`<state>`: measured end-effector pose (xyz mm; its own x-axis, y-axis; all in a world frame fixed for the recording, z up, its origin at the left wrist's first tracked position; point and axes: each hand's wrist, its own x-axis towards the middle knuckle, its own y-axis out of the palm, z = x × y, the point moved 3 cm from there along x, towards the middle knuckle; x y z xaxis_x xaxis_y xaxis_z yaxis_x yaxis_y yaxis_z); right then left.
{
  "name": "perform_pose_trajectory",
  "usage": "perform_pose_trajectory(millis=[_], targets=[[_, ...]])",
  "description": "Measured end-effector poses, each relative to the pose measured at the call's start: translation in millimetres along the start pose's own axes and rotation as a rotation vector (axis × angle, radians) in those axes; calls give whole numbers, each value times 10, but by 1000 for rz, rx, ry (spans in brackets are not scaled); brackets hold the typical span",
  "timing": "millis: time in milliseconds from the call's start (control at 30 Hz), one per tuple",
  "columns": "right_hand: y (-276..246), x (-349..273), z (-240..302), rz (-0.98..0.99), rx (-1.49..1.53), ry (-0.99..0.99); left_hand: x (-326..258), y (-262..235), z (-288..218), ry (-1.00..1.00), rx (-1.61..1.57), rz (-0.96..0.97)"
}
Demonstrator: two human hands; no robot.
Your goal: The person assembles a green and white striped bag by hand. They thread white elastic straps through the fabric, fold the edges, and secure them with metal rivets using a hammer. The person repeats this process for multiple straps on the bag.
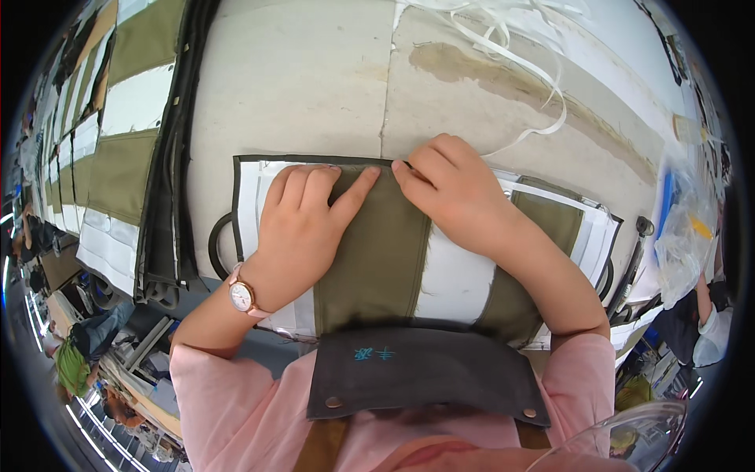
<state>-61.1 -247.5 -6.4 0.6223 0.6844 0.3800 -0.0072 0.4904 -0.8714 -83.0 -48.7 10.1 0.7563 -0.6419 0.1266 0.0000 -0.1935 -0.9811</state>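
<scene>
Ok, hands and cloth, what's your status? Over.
Left hand flat on the olive fabric panel, right hand pinching its top edge. Panel lies on white pieces on the table. Loose white strips beyond, not touching.

Matt olive-green woven cloth panel (377, 252), coarse in weave, edged in dark binding tape, backed by smooth white stiff sheet (452, 283). Pale desk (307, 86), matt and rough, stained brown on far right. Thin white plastic-looking strips (519, 59), faintly glossy. Dark grey matt apron flap (425, 374) with two shiny metal snaps. Crinkled clear glossy plastic bag (684, 236) at right. Pink strap wristwatch (242, 296), polished metal case.
</scene>
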Motion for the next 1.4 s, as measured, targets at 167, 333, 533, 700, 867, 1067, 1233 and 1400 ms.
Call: perform_pose_trajectory(millis=[167, 333, 533, 700, 867, 1067, 1233, 1400], targets=[[-20, -15, 22, -51, 11, 26, -10, 51, 47, 12, 11, -38], [19, -24, 44, -55, 46, 70, -22, 83, 61, -66, -84, -61], [11, -19, -27, 53, 139, 146, -28, 9, 114, -65, 36, 40], [12, 23, 21, -17, 10, 93, -88, -83, 56, -127, 170, 74], [47, -4, 51, -45, 21, 114, 71, 54, -248, -10, -146, -21], [8, -108, -46, -120, 160, 211, 47, 165, -291, 25, -71, 10], [-43, -102, -37, -81, 187, 194, 70, 168, -302, 50, 0, 11], [-114, -122, -109, -56, 324, 467, 127, 185, -304, 56, 17, -12]])
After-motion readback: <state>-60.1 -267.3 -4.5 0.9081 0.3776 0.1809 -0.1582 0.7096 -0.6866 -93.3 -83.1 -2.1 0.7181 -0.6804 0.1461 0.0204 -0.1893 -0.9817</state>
